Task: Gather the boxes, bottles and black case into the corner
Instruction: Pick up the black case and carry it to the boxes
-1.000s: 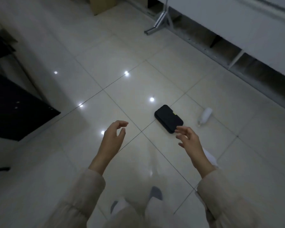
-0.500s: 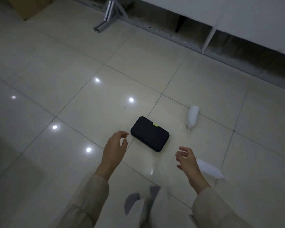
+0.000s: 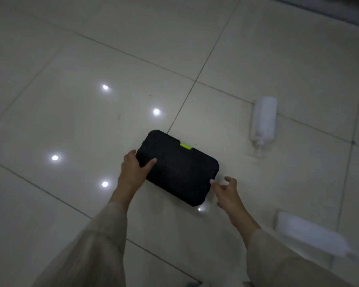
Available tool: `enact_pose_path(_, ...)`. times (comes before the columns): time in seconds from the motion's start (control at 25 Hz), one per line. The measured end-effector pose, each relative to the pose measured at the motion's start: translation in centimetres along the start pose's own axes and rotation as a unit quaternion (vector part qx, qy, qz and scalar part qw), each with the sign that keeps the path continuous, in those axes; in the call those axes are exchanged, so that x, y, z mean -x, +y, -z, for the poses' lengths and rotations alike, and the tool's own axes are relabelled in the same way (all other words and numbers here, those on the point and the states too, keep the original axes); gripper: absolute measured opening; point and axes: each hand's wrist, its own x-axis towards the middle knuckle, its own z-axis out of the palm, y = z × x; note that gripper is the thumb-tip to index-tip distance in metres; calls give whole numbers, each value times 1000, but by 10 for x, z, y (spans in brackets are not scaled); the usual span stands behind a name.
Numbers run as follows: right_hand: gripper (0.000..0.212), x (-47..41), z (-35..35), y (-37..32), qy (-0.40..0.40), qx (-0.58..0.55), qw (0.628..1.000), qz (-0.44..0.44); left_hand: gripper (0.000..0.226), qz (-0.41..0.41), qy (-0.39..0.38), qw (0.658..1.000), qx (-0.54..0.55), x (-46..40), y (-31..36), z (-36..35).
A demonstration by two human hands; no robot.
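Observation:
A black case (image 3: 180, 168) with a lime-green latch lies flat on the glossy tiled floor at the centre of the view. My left hand (image 3: 134, 169) grips its left end, thumb on top and fingers around the edge. My right hand (image 3: 226, 188) is at the case's right corner with fingers spread, a fingertip just touching the edge. A white bottle (image 3: 264, 120) lies on its side to the right of the case. A flat white box (image 3: 311, 237) lies on the floor at the lower right, blurred.
Pale floor tiles (image 3: 71, 121) with dark grout lines and bright light reflections spread all around. A dark strip at the top right (image 3: 340, 11) is the foot of a wall or furniture. My beige sleeves fill the lower edge.
I have bent down closer to the floor. Both hands moved forward to the black case; my left hand has closed on its left end and the right has reached its right corner.

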Motion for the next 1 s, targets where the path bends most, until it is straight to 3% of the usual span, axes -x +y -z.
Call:
enact_pose_path(0.2,75,-42,-31,25,-6,-82,996,31,66,20,23,998,48,-39,-26,-24)
enact_pose_path(0.32,81,-46,-38,27,2,-161,987,-1,62,28,6,995,94,-38,-37,-20)
enact_pose_path(0.4,72,-35,-35,26,-2,-181,984,-4,58,40,-16,993,114,-23,-46,-14)
enact_pose_path(0.52,63,1,-29,24,-11,-137,990,13,50,63,-10,982,177,27,-52,-1)
enact_pose_path(0.68,55,75,-24,4,-48,-75,995,42,57,134,34,960,245,116,-62,39)
enact_pose_path(1.0,57,272,-71,-84,-178,51,976,114,56,187,179,888,379,314,-58,189)
